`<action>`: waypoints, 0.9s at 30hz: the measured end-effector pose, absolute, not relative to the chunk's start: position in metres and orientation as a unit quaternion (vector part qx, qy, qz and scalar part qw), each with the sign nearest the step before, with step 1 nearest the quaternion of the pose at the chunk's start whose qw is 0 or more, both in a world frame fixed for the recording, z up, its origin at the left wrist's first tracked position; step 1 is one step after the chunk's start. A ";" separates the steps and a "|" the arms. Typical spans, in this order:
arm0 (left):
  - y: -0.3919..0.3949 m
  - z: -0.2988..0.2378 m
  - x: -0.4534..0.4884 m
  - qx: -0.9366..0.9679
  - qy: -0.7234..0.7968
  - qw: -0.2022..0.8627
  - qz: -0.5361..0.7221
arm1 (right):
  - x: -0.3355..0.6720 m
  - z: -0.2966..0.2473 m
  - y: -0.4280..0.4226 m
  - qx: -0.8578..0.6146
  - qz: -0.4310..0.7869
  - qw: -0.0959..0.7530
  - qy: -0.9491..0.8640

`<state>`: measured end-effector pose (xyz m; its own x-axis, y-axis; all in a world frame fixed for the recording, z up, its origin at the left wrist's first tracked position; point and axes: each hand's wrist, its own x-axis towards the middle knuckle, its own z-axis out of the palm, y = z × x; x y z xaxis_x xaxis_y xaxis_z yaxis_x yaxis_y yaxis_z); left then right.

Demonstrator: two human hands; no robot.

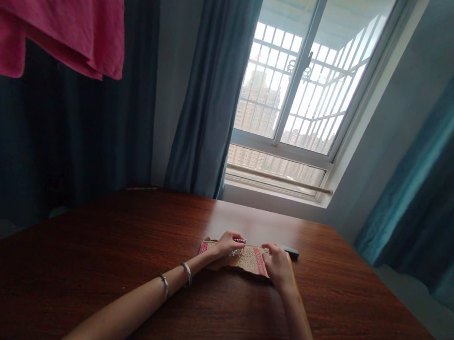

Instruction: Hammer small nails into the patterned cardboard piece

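Note:
A tan piece with dark specks or holes (246,259) and pink patterned bands lies on the table; its lower edge is ragged. My left hand (227,244), two silvery bracelets on its wrist, is over the left half of this piece. Its fingers are closed in a pinch on a small dark-red and white striped thing (239,241), whose kind I cannot make out. Over the right end of the piece rests my right hand (278,264), thumb and forefinger apart, with nothing seen between them. Just beyond it lies a dark flat object (291,253), partly hidden by the fingers.
The brown wooden table (144,299) reaches to a barred window (294,92) at the back. A blue curtain (207,96) hangs left of it and another blue curtain (430,153) at right. A pink cloth (62,18) hangs at upper left.

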<state>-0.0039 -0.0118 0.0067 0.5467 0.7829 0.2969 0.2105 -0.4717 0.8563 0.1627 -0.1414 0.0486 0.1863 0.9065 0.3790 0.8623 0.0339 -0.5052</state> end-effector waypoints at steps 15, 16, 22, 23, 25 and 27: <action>-0.015 0.007 -0.004 0.781 0.328 0.395 0.356 | 0.193 0.013 -0.249 -0.873 0.014 0.155 -0.463; -0.015 0.007 -0.004 0.780 0.328 0.396 0.356 | 0.193 0.015 -0.249 -0.875 0.019 0.169 -0.454; -0.015 0.006 -0.004 0.777 0.328 0.402 0.357 | 0.190 0.027 -0.250 -0.788 0.153 0.400 -0.442; -0.015 0.006 -0.004 0.776 0.328 0.403 0.357 | 0.187 0.031 -0.251 -0.748 0.198 0.459 -0.436; -0.016 0.007 -0.005 0.775 0.325 0.408 0.357 | 0.179 0.041 -0.253 -0.675 0.276 0.551 -0.406; -0.017 0.008 -0.005 0.774 0.324 0.411 0.358 | 0.171 0.052 -0.255 -0.631 0.340 0.585 -0.378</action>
<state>-0.0047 -0.0167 0.0079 0.5340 0.7951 0.2876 0.2073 -0.4529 0.8672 0.1713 -0.2547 0.0515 0.4821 0.8760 0.0133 0.0792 -0.0285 -0.9965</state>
